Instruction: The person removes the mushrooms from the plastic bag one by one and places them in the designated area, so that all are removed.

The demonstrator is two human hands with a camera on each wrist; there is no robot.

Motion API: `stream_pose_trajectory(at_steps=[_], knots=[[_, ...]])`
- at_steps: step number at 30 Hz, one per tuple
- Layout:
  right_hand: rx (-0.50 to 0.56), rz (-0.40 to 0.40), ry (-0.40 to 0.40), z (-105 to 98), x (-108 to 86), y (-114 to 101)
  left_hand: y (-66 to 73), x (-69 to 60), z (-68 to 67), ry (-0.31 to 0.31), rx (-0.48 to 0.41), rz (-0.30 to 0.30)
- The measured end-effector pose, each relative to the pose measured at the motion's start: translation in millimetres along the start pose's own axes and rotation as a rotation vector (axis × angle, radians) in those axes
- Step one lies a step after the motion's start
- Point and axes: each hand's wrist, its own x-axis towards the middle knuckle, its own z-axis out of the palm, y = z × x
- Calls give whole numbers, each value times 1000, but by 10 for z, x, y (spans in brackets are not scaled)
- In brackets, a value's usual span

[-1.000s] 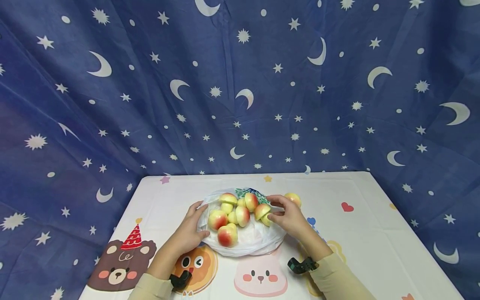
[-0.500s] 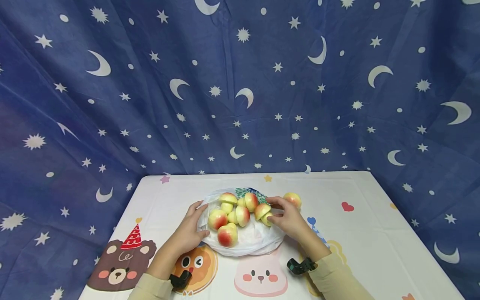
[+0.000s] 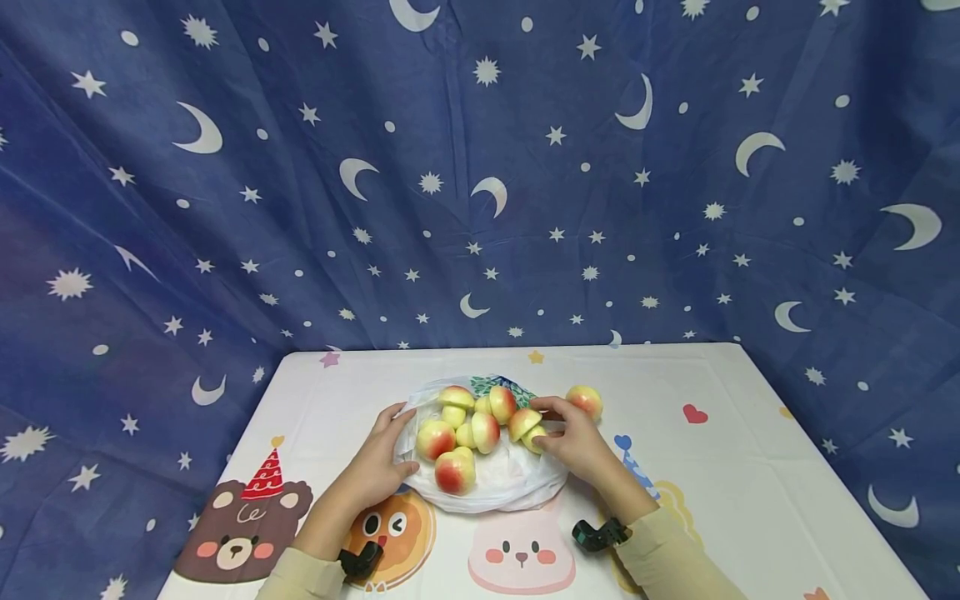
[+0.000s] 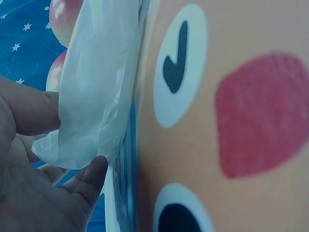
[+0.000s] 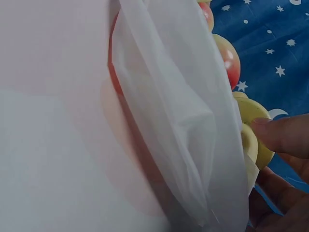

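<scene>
Several red-and-yellow mushroom-shaped pieces (image 3: 455, 472) lie on a crumpled white plastic bag (image 3: 498, 498) on the table. At the bag's left edge my left hand (image 3: 378, 467) touches the plastic with fingers and thumb spread apart; the left wrist view shows them around the bag's rim (image 4: 96, 87). My right hand (image 3: 581, 442) is at the bag's right side, its thumb against the yellow underside of the rightmost mushroom (image 3: 524, 423), also seen in the right wrist view (image 5: 251, 110). Its other fingers reach behind that piece and are partly hidden.
Another red-and-yellow piece (image 3: 585, 401) lies on the table behind my right hand, off the bag. The white tablecloth (image 3: 750, 467) has printed cartoon animals and hearts. A dark blue curtain (image 3: 480, 250) with stars and moons stands behind the table.
My right hand has shifted slightly left and toward me, showing more of the piece behind it. The left hand, the bag and the pieces have stayed in place.
</scene>
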Motion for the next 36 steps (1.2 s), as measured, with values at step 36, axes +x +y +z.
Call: stream_pose_trajectory(at_steps=[36], knots=[[-78,23,33,27,-3,64,10,-10,10,-5,-4,-21]])
